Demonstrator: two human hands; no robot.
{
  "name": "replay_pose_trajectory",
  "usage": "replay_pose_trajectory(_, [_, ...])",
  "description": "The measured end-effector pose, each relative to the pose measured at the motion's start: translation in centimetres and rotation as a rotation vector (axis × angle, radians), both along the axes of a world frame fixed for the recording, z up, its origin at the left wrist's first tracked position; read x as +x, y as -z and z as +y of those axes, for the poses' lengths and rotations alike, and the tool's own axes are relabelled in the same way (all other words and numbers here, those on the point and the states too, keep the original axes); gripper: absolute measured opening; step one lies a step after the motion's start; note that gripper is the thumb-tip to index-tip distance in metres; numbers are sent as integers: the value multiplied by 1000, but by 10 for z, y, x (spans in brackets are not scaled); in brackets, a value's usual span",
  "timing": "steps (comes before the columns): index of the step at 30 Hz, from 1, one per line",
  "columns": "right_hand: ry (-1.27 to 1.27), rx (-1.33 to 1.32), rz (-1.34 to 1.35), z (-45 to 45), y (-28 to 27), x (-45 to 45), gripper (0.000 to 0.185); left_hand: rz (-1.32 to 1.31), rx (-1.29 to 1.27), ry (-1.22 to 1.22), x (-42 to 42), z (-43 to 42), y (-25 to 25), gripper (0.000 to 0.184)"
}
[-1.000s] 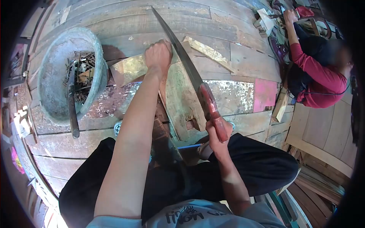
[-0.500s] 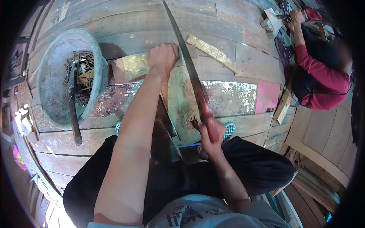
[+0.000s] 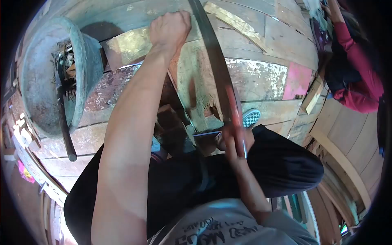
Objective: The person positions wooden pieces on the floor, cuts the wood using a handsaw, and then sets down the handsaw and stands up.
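Observation:
A handsaw (image 3: 216,59) with a long dark blade and a red handle is in my right hand (image 3: 239,141), whose fingers are closed round the handle near my knee. Its blade points away from me, along the right side of a worn wooden board (image 3: 194,69). Near my body this board has a rough, broken notch. My left hand (image 3: 169,28) is closed in a fist at the board's far end and presses on it; the fingertips are hidden. I cannot tell whether the blade touches the wood.
At left a grey bucket (image 3: 34,87) lies tilted with nails and a dark-handled tool (image 3: 64,122) in it. A loose wood strip (image 3: 237,26) lies on the plank floor ahead. A co-worker in a red sleeve (image 3: 349,41) sits at right, near a short timber (image 3: 314,98).
The handsaw and my right hand have moved back toward my body and slightly right. My left hand stays on the board. The whole view has shifted, with the bucket now further left.

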State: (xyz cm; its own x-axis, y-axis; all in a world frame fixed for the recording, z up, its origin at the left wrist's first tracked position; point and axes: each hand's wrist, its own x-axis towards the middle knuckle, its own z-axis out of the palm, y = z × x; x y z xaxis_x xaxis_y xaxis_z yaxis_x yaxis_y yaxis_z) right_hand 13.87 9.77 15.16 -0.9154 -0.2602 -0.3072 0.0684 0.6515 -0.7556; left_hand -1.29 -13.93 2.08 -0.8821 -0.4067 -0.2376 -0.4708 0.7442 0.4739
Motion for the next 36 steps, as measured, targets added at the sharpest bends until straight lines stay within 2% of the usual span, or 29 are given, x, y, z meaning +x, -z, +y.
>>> replay_pose_trajectory(3, [99, 510, -227, 2, 14, -6, 13, 22, -14, 14, 0, 1, 3, 51])
replay_pose_trajectory(4, [133, 190, -189, -30, 25, -41, 14, 81, -86, 31, 0, 3, 4, 48])
replay_pose_trajectory(6, [155, -128, -138, -38, 28, -55, 26, 44, -77, 41, 1, 6, -2, 47])
replay_pose_trajectory(8, [42, -136, -89, -24, 26, -37, 26, 8, -85, 30, -3, 0, -3, 47])
replay_pose_trajectory(10, [62, -134, 151, -30, 17, -25, 6, 65, 0, 8, 0, -1, 3, 47])
replay_pose_trajectory(12, [52, -135, 113, -35, 31, -42, 6, 48, -34, 38, 2, -3, 5, 48])
replay_pose_trajectory(14, [42, -131, 92, -46, 45, -72, 7, 119, -80, 66, 2, -2, 16, 50])
replay_pose_trajectory(15, [141, -170, -69, -66, 47, -96, 11, 119, -76, 64, 5, 1, 14, 50])
replay_pose_trajectory(18, [105, -200, -28, -45, 24, -50, 22, 72, -75, -42, -1, 1, 8, 53])
replay_pose_trajectory(19, [83, -177, 30, -45, 11, -38, 31, 75, -91, -73, -6, -7, 9, 53])
replay_pose_trajectory(20, [64, -224, -26, -50, -1, -37, 31, 52, -69, -54, -5, -8, 10, 53])
replay_pose_trajectory(21, [46, -202, -21, -48, 4, -40, 26, 25, -24, -9, -1, 0, 10, 53])
replay_pose_trajectory(22, [28, -181, -17, -45, 9, -44, 21, 49, -24, -31, 1, -1, 4, 41])
replay_pose_trajectory(23, [-33, -124, 53, -49, 38, -70, 13, 46, -12, -25, 1, 0, 1, 41])
replay_pose_trajectory(24, [34, -140, 3, -61, 45, -86, 9, 91, -36, -36, 0, -1, 1, 43])
replay_pose_trajectory(25, [116, -152, -52, -72, 43, -92, 18, 128, -54, -33, 3, -1, 0, 44])
replay_pose_trajectory(26, [21, -130, 81, -49, 41, -68, 9, 79, 1, -77, 2, 0, -3, 44])
replay_pose_trajectory(28, [-20, 20, 77, -39, 28, -46, 23, 96, -26, -68, -5, -7, 5, 44])
replay_pose_trajectory(30, [3, -98, 73, -36, 38, -44, 30, 16, 7, -69, -1, -4, -1, 42])
replay_pose_trajectory(31, [24, -118, 76, -43, 46, -59, 31, 10, 25, -48, 2, -1, 0, 42])
replay_pose_trajectory(33, [17, -112, 93, -55, 54, -79, 33, 175, -89, 38, 6, -3, 3, 43])
replay_pose_trajectory(34, [-11, -86, 108, -59, 55, -86, 33, 130, -57, 16, 4, -3, 1, 44])
replay_pose_trajectory(36, [-40, -48, 163, -39, 32, -40, 35, 100, -45, 10, 0, -5, -2, 44])
